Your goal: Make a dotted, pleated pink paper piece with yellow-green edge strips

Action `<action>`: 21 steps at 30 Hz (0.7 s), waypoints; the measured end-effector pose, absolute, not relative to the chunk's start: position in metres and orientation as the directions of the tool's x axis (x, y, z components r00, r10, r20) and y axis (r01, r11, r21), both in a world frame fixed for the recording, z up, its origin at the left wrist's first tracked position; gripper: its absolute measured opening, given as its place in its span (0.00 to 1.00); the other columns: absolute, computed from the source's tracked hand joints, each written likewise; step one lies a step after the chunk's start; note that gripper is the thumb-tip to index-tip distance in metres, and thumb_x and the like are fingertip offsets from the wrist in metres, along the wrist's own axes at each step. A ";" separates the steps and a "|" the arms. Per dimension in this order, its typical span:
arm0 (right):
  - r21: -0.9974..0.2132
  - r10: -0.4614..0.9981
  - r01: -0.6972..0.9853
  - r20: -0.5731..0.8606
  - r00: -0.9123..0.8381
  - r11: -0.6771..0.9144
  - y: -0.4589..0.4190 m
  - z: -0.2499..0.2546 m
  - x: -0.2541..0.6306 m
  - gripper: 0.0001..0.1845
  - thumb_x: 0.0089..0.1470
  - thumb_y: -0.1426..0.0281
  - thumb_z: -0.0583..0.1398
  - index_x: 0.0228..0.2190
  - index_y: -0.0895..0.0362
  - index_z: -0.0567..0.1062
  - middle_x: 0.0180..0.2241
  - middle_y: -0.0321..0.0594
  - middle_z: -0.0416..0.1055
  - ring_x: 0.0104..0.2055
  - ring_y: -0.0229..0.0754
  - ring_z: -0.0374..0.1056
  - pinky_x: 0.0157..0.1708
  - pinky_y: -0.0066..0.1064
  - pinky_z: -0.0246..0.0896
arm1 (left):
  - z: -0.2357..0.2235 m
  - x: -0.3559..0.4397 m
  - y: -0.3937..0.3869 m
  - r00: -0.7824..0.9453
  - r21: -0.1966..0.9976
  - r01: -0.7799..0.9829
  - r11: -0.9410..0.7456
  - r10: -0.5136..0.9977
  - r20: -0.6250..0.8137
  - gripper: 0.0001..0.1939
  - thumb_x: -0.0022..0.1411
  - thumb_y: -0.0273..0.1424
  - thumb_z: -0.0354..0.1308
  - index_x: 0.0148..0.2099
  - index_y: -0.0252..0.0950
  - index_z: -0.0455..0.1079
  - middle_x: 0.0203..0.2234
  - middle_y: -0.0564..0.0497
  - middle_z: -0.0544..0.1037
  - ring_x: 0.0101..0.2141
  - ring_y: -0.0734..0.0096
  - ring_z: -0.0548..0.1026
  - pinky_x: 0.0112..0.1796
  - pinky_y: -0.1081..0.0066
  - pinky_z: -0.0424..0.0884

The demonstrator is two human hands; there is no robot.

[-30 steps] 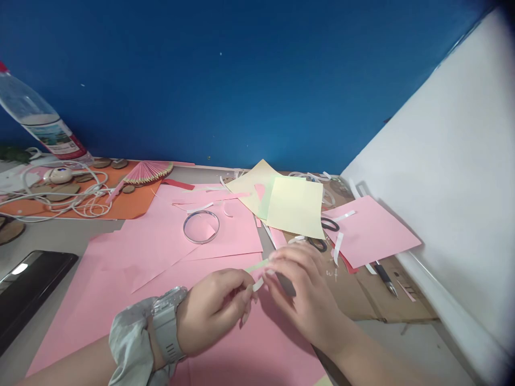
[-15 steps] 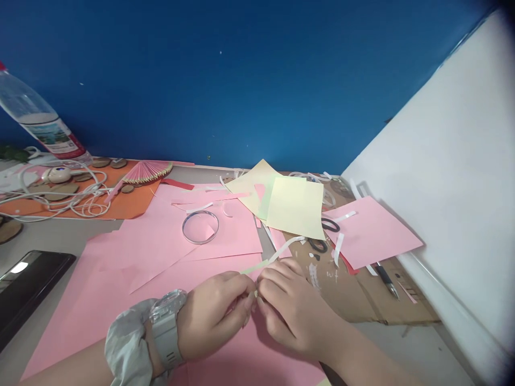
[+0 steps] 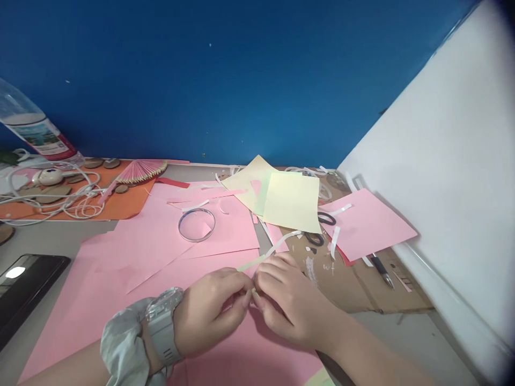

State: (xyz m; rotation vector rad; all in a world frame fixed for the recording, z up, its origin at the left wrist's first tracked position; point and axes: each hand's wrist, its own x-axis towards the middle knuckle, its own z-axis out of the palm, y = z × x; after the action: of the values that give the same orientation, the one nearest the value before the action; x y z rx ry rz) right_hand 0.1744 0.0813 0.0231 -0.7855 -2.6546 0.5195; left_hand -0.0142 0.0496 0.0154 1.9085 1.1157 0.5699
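Note:
My left hand (image 3: 211,308), with a grey watch and a silver scrunchie on the wrist, and my right hand (image 3: 284,300) meet fingertip to fingertip over a large pink paper sheet (image 3: 132,268). Both pinch a thin pale green paper strip (image 3: 251,264) with a white backing strip (image 3: 284,241) curling away to the upper right. The fingers of both hands are closed on it.
A clear tape ring (image 3: 196,224) lies on the pink paper. Yellow sheets (image 3: 292,201), black scissors (image 3: 319,228), a pink square (image 3: 368,222) and a pen (image 3: 380,269) lie on cardboard at right. A white board (image 3: 450,177) leans right; bottle (image 3: 30,128), cables, pink paper fan (image 3: 140,170), dark tablet (image 3: 24,284) left.
My hands have drawn closer together, now pinching the strip at one spot. The white backing strip has come out and curls toward the yellow sheets. The view shifted slightly.

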 end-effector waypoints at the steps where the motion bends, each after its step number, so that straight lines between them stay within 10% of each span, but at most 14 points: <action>1: -0.424 0.567 0.452 0.196 -0.800 0.785 0.082 0.022 0.175 0.08 0.54 0.77 0.47 0.25 0.57 0.61 0.25 0.36 0.61 0.30 0.39 0.53 0.35 0.35 0.48 | 0.015 -0.014 0.050 0.503 0.831 0.491 -0.261 0.864 -0.026 0.08 0.61 0.25 0.45 0.31 0.37 0.63 0.25 0.53 0.70 0.28 0.72 0.66 0.32 0.72 0.62; 12: -0.455 0.582 0.461 0.168 -0.795 0.762 0.081 0.022 0.175 0.09 0.55 0.79 0.46 0.26 0.57 0.58 0.25 0.35 0.59 0.30 0.38 0.53 0.36 0.35 0.48 | 0.016 -0.015 0.051 0.500 0.861 0.448 -0.239 0.866 -0.020 0.10 0.63 0.28 0.45 0.30 0.36 0.62 0.24 0.53 0.70 0.27 0.72 0.66 0.31 0.72 0.63; 21: -0.504 0.686 0.539 0.160 -0.710 0.675 0.087 0.027 0.183 0.10 0.59 0.76 0.46 0.26 0.56 0.59 0.26 0.35 0.60 0.31 0.39 0.54 0.37 0.34 0.47 | 0.023 -0.018 0.052 0.523 0.994 0.070 -0.084 0.852 0.035 0.16 0.68 0.34 0.43 0.32 0.32 0.66 0.25 0.45 0.76 0.28 0.70 0.74 0.33 0.71 0.70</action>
State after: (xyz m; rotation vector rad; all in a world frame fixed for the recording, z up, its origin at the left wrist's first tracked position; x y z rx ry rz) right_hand 0.1825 0.0872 0.0275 -0.9670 -2.5545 0.6121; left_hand -0.0176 0.0515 0.0227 1.5297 0.8244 0.7918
